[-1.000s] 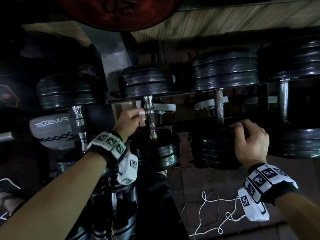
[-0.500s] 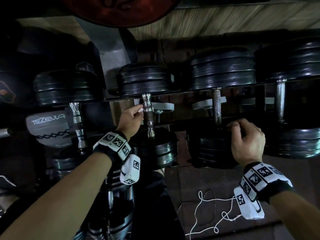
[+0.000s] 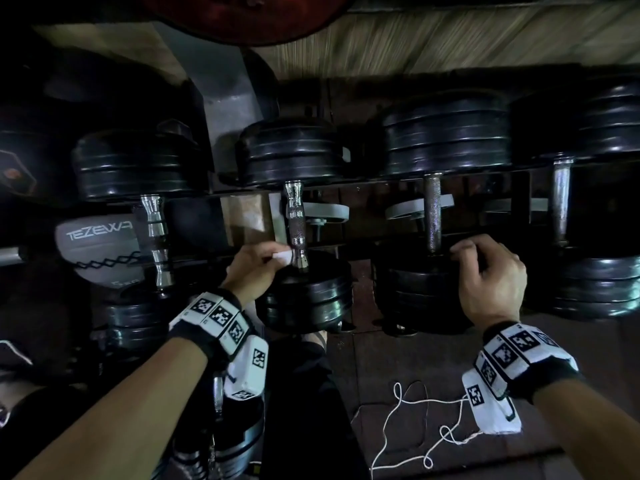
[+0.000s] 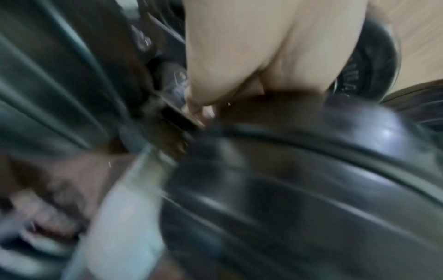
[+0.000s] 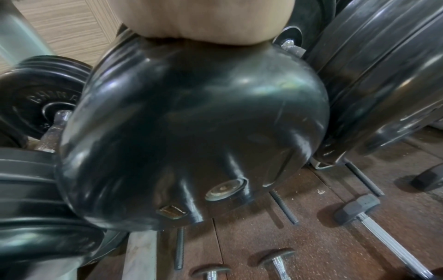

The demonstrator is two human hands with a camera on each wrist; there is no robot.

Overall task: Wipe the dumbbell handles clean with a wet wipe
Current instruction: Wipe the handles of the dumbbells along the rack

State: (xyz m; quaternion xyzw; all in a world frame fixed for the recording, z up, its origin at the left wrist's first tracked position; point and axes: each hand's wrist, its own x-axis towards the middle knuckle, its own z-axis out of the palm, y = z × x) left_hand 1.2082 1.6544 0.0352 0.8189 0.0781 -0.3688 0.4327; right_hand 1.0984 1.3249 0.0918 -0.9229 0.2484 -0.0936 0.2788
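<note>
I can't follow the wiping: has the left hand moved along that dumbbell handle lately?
Yes. The left hand with the wipe slid down the handle toward the near weight plates.

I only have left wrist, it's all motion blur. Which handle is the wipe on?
Observer: Head view shows the left hand pressing the wet wipe against the lower end of the second handle from the left, just above its near plates.
Operator: Right hand doing anything?
Observer: The right hand rests curled over the near plates of the next dumbbell to the right, no wipe in it.
Operator: What's under the rack?
Observer: Right wrist view shows loose threaded rods lying on the reddish floor.
</note>
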